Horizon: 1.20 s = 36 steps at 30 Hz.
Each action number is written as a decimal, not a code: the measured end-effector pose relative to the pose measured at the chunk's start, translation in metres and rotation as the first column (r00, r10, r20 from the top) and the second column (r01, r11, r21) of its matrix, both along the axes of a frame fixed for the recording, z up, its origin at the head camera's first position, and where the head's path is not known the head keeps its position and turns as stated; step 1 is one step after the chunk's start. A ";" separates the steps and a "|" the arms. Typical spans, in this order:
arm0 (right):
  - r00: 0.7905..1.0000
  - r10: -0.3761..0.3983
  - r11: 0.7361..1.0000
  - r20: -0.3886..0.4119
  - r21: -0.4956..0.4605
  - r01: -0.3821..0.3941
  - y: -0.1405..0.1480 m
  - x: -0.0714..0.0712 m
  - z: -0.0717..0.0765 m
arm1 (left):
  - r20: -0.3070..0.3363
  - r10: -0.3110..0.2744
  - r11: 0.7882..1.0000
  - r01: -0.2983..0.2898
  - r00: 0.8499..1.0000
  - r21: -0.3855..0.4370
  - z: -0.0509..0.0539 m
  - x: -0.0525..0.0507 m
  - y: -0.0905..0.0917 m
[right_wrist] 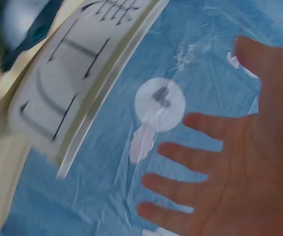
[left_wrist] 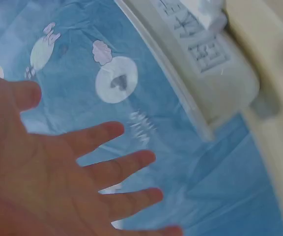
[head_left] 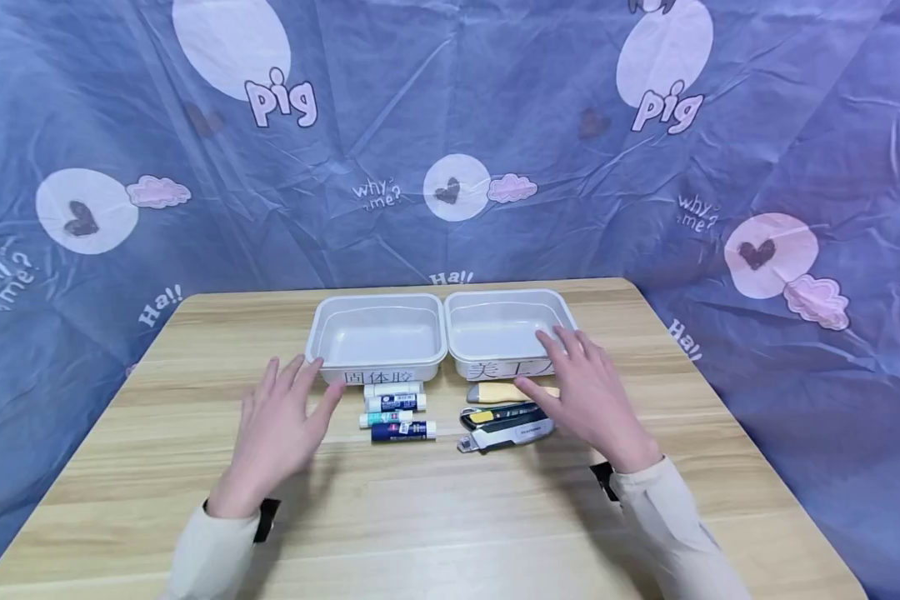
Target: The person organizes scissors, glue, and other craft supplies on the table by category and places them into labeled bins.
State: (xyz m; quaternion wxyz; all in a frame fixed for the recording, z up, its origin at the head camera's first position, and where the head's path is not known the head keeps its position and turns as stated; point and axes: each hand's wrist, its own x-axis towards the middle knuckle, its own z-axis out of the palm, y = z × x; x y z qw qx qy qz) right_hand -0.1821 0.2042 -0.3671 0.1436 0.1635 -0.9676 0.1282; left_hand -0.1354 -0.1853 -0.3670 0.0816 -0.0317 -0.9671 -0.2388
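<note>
Head view: wood-grain table (head_left: 435, 525) is carrying left tray (head_left: 378, 335) and right tray (head_left: 495, 335) mid-frame. Left hand (head_left: 281, 437), lower left, and right hand (head_left: 588, 396), lower right, are hovering, fingers wide, holding nothing. Utility knives (head_left: 516, 434) are lying below right tray, glue sticks (head_left: 399, 432) below left, probably matching labels (head_left: 378, 378).
</note>
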 end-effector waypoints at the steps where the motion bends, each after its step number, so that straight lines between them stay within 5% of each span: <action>1: 1.000 0.023 1.000 0.001 -0.003 -0.023 -0.004 -0.001 0.001 | 0.012 -0.015 0.999 0.015 1.000 0.043 0.000 -0.006 -0.004; 5: 0.994 0.112 0.994 -0.014 0.000 -0.112 -0.023 -0.002 0.004 | 0.036 -0.030 0.978 0.022 0.999 0.208 0.005 -0.031 -0.023; 9: 0.983 0.184 0.983 -0.008 0.024 -0.183 -0.045 -0.001 0.009 | -0.003 0.053 0.936 -0.048 0.999 0.348 0.013 -0.054 -0.043; 15: 0.959 0.284 0.958 -0.003 0.050 -0.283 -0.074 -0.002 0.022 | -0.016 0.197 0.836 -0.159 0.980 0.525 0.021 -0.081 -0.056; 21: 0.926 0.379 0.925 0.010 0.019 -0.379 -0.097 -0.008 0.031 | 0.033 0.208 0.741 -0.179 0.978 0.647 0.016 -0.092 -0.061; 29: 0.905 0.421 0.907 0.062 -0.028 -0.421 -0.105 -0.014 0.015 | 0.069 0.106 0.745 -0.126 0.992 0.655 0.004 -0.097 -0.059; 36: 0.874 0.453 0.890 0.176 -0.044 -0.453 -0.113 -0.023 -0.011 | 0.147 0.037 0.749 -0.125 0.988 0.651 -0.004 -0.096 -0.060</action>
